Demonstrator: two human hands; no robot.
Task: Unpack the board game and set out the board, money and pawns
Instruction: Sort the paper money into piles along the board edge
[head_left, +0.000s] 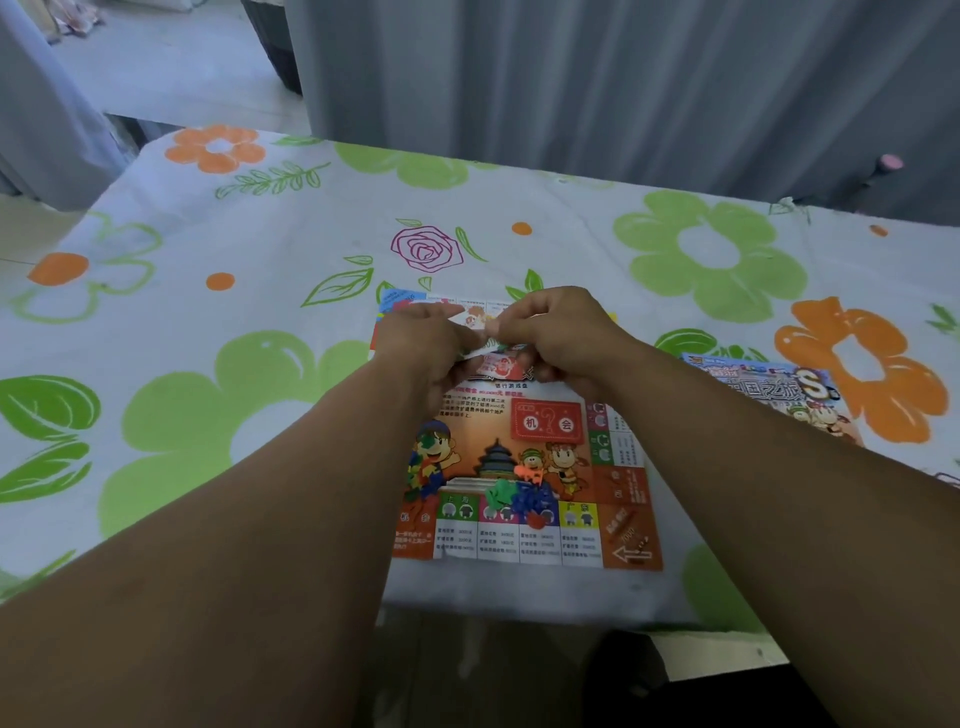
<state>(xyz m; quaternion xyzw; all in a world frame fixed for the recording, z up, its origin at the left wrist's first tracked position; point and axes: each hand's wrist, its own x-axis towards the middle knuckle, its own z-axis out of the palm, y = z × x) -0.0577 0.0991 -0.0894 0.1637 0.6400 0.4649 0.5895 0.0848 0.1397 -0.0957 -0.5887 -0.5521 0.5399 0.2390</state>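
The colourful paper game board (540, 467) lies flat on the table in front of me, partly hidden under my arms. Several small plastic pawns (519, 496) in orange, green, blue and red sit in a heap on its near part. Over the board's far half, my left hand (421, 340) and my right hand (561, 332) together pinch a thin bundle of paper money (488, 358). The money is mostly covered by my fingers. The game's printed package (763, 387) lies flat to the right of the board.
The table wears a white cloth with big green and orange flowers (208, 415). Its near edge runs just below the board. Grey curtains (623, 78) hang behind the far edge. A small pink object (891, 162) sits at the far right.
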